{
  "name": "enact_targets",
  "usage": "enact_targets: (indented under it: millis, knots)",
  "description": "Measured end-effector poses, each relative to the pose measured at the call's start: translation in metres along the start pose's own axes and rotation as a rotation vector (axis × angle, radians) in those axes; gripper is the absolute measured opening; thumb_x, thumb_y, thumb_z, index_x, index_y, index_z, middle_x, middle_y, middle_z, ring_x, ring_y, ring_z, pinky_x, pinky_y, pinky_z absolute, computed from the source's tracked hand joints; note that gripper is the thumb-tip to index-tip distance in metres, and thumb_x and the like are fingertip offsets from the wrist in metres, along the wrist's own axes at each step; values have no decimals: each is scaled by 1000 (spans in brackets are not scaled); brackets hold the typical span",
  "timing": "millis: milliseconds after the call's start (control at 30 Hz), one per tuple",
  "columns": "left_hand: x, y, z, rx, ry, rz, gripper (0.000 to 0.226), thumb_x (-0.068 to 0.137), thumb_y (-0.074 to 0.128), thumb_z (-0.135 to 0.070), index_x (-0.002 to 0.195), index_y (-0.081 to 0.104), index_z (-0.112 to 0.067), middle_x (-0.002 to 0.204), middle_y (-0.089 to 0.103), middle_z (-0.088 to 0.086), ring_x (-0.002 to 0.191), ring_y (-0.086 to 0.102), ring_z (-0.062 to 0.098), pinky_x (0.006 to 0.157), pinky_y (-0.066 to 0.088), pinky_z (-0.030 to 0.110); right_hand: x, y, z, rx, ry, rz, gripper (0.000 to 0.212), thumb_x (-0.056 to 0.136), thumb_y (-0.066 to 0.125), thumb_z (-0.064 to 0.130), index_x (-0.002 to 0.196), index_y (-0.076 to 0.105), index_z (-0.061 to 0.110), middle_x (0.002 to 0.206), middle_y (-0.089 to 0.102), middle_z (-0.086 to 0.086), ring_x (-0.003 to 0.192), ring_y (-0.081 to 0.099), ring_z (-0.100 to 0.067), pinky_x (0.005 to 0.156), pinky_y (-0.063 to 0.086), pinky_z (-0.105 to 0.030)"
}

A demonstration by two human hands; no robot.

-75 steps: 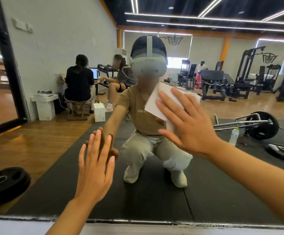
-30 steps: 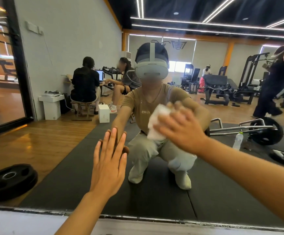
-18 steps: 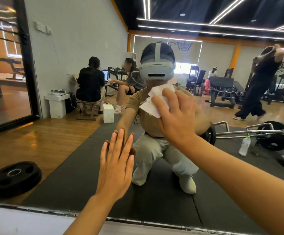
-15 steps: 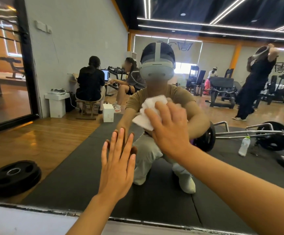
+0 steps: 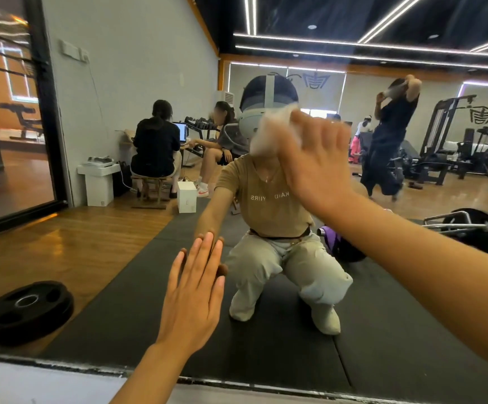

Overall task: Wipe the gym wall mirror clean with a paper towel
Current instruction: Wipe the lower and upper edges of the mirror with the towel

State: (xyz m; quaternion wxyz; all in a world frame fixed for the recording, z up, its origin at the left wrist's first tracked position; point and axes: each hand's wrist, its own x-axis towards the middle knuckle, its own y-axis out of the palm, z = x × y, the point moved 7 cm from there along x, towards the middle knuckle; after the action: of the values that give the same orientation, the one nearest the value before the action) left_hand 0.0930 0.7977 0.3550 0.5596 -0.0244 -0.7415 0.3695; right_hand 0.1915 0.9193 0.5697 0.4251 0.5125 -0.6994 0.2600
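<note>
Gym interior, seen almost wholly as reflection in wall mirror (image 5: 120,272): wooden floor, dark mats, weight plate (image 5: 25,310) lying flat at lower left, barbell (image 5: 464,228) at right, seated figures at a laptop desk behind. Left hand (image 5: 191,301) flat on glass, fingers straight and close together, pointing up, meeting own reflection; bracing, holding nothing. Right hand (image 5: 309,158) higher and to the right, fingers spread and pressed toward glass, pinning paper towel (image 5: 269,132) beneath. Towel bunched, protruding up and left of fingertips, motion-blurred, so exact fold and contact patch hard to tell. Judged: wiping stroke under way, upper middle of pane. Towel leading edge up-left of palm; unwiped glass nearest right hand, left hand well below.
</note>
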Motion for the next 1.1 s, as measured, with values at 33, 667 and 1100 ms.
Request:
enact_targets:
  millis: [33,667,1100]
  knots:
    - [0,1,0,-5,-8,-7,63,104,29,-32,161,6,-18,169,5,1,155,9,16,125,5,37,13,1,-9,12,109,-9,42,90,60,20,127,40,22,121,30,-7,101,34,-26,83,28,-39]
    - [1,-4,5,3,38,66,61,105,26,-31,161,9,-15,169,6,2,155,8,15,125,1,33,-89,-14,59,41,-224,170,32,105,26,15,132,44,19,126,38,-10,107,40,-32,92,33,-47]
    - [-1,-5,1,-98,4,59,60,106,25,-32,161,7,-19,169,3,-2,155,7,15,125,-1,33,-54,2,33,-46,206,59,45,97,54,22,140,41,22,139,37,-2,121,35,-29,94,29,-42]
